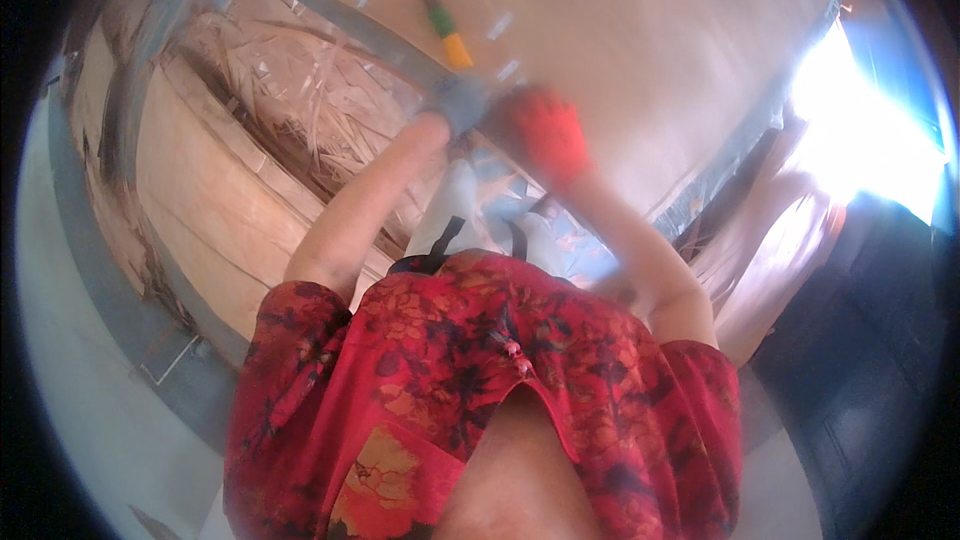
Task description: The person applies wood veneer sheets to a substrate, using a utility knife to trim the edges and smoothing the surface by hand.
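Observation:
A wide tan sheet (640, 70), which looks like wood veneer, lies flat in front of me. At its near edge is my left hand (460, 103) in a grey-blue glove, smeared by motion, so its fingers do not show clearly. Close to its right, my right hand (550, 132) in a red-orange glove is at the same edge, its fingers bent but blurred. Whether either hand grips the edge I cannot tell. Just beyond my left hand, a tool with a green and yellow handle (447, 32) rests on the sheet; its dark end points away from me.
Several short white strips (498, 27) are on the sheet around the tool. To the left lies a heap of torn tan scraps (310, 100) beside a long curved pale brown stack (215, 155). More loose brown sheets (770, 250) stand at the right, near bright light. Dark blue panels (850, 340) are at the lower right.

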### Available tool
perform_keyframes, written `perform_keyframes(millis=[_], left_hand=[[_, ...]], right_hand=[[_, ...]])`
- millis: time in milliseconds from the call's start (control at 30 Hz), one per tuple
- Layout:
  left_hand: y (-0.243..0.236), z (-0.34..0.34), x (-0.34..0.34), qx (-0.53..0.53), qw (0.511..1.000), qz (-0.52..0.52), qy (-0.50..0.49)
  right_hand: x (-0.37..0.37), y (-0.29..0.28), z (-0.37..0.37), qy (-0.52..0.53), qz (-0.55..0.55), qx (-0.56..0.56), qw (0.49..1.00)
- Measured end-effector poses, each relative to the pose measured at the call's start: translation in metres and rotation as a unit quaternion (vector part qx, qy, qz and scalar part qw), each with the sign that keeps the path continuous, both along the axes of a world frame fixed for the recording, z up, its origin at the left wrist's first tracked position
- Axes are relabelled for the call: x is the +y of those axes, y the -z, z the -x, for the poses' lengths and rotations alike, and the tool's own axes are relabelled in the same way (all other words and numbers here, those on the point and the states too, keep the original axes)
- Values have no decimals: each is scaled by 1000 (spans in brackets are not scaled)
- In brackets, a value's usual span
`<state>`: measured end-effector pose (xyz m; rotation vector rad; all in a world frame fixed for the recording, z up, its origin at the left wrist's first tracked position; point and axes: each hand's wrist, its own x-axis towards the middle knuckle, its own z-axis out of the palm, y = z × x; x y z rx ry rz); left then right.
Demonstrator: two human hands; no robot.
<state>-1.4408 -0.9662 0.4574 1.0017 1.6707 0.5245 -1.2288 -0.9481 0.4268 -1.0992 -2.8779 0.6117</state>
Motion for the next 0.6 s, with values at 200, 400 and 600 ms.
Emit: perform_keyframes(millis=[200,400,600], left_hand=[[22,61,34,72,995,-63,19],[5,82,109,-73,993,-20,-91],[35,88,151,-7,1000,-29,-2]], right_hand=[[21,-6,-3,-7,48,86,995],[107,-56,58,160,-1,247,956],[159,-9,110,162,15,194,968]])
